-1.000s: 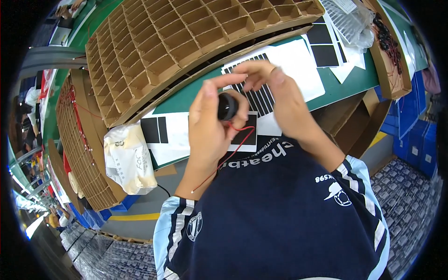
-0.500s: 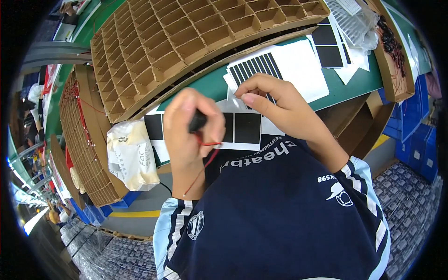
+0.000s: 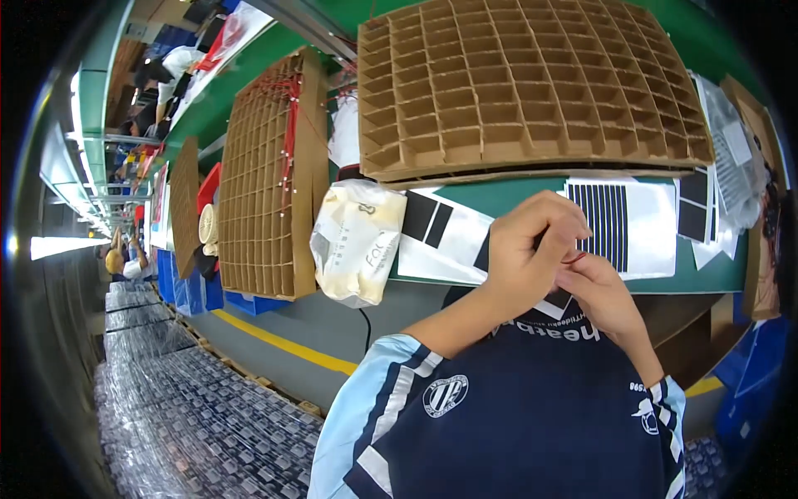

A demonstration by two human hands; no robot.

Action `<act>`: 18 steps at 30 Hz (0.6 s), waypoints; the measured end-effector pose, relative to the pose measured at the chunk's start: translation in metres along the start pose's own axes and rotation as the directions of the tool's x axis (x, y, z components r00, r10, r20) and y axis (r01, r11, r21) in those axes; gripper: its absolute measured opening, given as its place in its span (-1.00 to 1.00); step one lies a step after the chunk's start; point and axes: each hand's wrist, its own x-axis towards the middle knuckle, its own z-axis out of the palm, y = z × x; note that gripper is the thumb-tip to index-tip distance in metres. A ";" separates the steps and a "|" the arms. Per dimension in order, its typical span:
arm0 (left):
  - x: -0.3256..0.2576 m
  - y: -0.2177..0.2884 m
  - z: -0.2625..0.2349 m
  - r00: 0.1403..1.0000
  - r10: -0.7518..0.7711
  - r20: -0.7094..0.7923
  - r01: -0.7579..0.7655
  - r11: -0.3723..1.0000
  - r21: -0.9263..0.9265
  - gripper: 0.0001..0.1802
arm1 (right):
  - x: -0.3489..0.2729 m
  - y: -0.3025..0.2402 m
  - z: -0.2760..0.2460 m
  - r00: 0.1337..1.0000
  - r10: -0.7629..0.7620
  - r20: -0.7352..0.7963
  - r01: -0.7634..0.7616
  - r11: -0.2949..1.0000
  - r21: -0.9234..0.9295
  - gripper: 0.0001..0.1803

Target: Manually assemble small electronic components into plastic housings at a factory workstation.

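My left hand (image 3: 525,249) and my right hand (image 3: 604,298) meet close to my chest, over the near edge of the green table (image 3: 698,279). The left hand's fingers are curled around a small black part that is mostly hidden inside them. A thin red wire (image 3: 574,259) shows between the two hands, pinched by my right fingertips. Just behind the hands lies a white sheet with black label strips (image 3: 625,223).
A large cardboard grid divider (image 3: 532,83) lies at the back of the table. A second divider (image 3: 264,179) with red wires stands on the left. A white plastic bag (image 3: 357,241) sits left of my hands. Blue crates (image 3: 193,293) stand below; people work far left.
The view has swung, so the hands now sit right of centre. The black part seen in my left fingers is now covered, and both hands have closed together on the wire.
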 end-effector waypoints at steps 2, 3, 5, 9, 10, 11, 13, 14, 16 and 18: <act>0.006 0.012 -0.015 0.998 0.053 0.038 -0.060 0.976 0.210 -0.82 | -0.008 -0.013 -0.006 0.976 -0.196 0.100 0.184 0.976 0.115 -0.70; 0.012 0.024 -0.018 0.998 0.061 0.028 -0.066 0.954 0.292 -0.88 | -0.019 -0.020 -0.020 0.957 -0.265 0.115 0.239 0.950 0.201 -0.67; 0.019 0.041 -0.041 0.998 0.030 0.060 -0.052 0.906 0.420 -0.74 | -0.042 -0.030 -0.047 0.824 -0.562 -0.069 0.567 0.816 0.113 -0.62; 0.049 0.083 -0.105 0.989 -0.083 -0.125 0.146 0.719 0.679 -0.66 | -0.124 -0.070 -0.155 0.636 -0.616 -0.465 0.224 0.723 -0.653 -0.64; 0.062 0.088 -0.124 0.967 -0.094 -0.239 0.251 0.543 0.801 -0.69 | -0.141 -0.074 -0.190 0.540 -0.569 -0.620 0.203 0.803 -0.561 -0.71; 0.076 0.087 -0.148 0.950 0.041 -0.310 0.263 0.431 0.863 -0.66 | -0.149 -0.077 -0.209 0.155 -0.698 -0.699 0.000 0.708 -0.706 -0.72; 0.109 0.086 -0.204 0.920 0.074 -0.384 0.380 0.063 0.923 -0.48 | -0.213 -0.085 -0.318 0.255 -0.942 -0.218 -0.442 0.087 -0.893 -0.64; 0.122 0.072 -0.235 0.905 0.061 -0.422 0.426 -0.110 0.898 -0.42 | -0.233 -0.085 -0.355 0.244 -0.947 -0.210 -0.447 0.082 -0.891 -0.64; 0.136 0.041 -0.272 0.865 -0.011 -0.502 0.467 -0.350 0.812 -0.33 | -0.254 -0.089 -0.397 0.376 -0.892 -0.251 -0.766 -0.146 -0.627 -0.64; 0.137 0.025 -0.286 0.834 -0.108 -0.541 0.436 -0.471 0.767 -0.34 | -0.243 -0.088 -0.406 0.002 -0.674 -0.739 -0.663 0.552 -0.505 -0.63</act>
